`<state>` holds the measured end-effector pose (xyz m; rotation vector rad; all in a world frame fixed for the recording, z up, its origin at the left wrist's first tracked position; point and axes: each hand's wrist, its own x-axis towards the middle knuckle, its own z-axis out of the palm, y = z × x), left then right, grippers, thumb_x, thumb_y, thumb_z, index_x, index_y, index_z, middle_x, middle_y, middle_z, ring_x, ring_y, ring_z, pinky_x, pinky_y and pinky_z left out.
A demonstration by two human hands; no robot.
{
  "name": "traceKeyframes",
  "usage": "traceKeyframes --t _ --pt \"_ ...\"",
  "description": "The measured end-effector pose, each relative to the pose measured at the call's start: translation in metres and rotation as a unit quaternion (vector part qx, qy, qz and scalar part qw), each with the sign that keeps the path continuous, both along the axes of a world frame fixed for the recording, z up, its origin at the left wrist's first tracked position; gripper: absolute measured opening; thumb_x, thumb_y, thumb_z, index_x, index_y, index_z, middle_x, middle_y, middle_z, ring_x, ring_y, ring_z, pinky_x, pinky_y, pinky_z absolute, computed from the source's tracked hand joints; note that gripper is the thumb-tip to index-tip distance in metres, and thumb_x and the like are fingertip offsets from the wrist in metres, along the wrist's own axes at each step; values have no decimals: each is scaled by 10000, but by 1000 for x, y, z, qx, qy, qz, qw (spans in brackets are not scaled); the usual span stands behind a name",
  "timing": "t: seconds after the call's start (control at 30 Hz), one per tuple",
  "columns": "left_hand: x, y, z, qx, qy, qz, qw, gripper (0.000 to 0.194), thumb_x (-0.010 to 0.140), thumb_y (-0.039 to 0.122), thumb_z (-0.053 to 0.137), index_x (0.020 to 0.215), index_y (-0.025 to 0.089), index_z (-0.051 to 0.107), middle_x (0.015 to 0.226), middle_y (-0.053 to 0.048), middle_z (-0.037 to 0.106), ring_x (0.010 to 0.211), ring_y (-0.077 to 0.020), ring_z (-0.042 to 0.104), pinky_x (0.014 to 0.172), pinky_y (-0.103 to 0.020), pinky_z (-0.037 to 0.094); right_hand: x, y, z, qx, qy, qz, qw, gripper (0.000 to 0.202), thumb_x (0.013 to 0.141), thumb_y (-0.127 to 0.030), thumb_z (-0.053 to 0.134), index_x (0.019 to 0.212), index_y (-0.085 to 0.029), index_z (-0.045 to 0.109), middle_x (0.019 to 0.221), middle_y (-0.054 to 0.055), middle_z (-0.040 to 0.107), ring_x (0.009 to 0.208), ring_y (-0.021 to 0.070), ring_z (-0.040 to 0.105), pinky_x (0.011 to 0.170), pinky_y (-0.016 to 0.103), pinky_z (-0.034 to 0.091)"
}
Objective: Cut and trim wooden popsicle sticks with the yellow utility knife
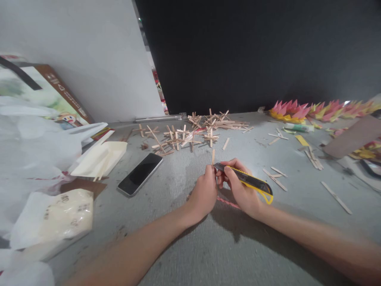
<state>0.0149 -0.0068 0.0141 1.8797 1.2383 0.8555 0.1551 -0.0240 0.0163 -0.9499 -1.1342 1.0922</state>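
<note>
My left hand [205,191] is closed around a flat wooden craft stick [213,156], whose upper end sticks out above the fist. In my right hand [239,188] is a yellow and black utility knife [253,180], its front end against the stick near my left thumb. A yellow loop hangs from the knife's rear end. Beneath my hands, a wavy pink strip [228,203] lies on the grey tabletop [178,254]. The lower part of the stick is hidden in my left hand.
Crossed wooden sticks [193,135] are heaped at the back. A phone [140,174], a cream tray [104,161] and plastic bags [32,147] lie leftward. Loose sticks [336,197], a glue tube [299,127] and pink-yellow paper flowers [290,111] are on the right. A black panel [262,55] stands behind.
</note>
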Motion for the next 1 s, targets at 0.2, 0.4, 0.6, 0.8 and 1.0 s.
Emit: traceKeyframes --t 0.2,0.4,0.6,0.8,1.0 --pt "0 5 -3 6 6 -7 1000 147 1015 144 355 926 237 426 808 -15 617 698 -174 569 640 -296 375 -3 7 2 -50 102 28 993 183 970 -406 613 989 -225 601 791 8 669 647 148 624 616 291 566" --pt "0 6 -4 -12 1 21 1000 264 1107 354 264 966 237 454 683 30 509 577 -163 493 602 -295 335 6 20 6 -69 119 46 989 201 952 -407 608 1022 -219 618 778 10 678 619 159 615 593 303 558" --pt "-1 4 3 4 3 5 1000 295 1109 375 257 963 231 469 758 6 576 617 -161 519 623 -295 340 18 16 5 36 -4 22 999 191 1008 -407 617 1075 -229 615 808 6 694 645 139 632 638 294 546" --pt "-2 6 0 13 5 -4 1000 283 1105 355 254 939 237 450 766 9 585 624 -163 514 620 -292 337 18 6 4 100 -107 -2 989 179 1021 -396 617 1063 -222 622 752 -5 666 622 137 631 593 274 514" --pt "-4 7 -4 15 5 -20 1000 222 1088 280 287 959 238 463 798 -5 613 673 -175 555 630 -292 361 18 7 -4 114 -166 -21 979 160 1023 -380 607 1082 -232 625 771 -3 681 620 134 636 582 256 501"
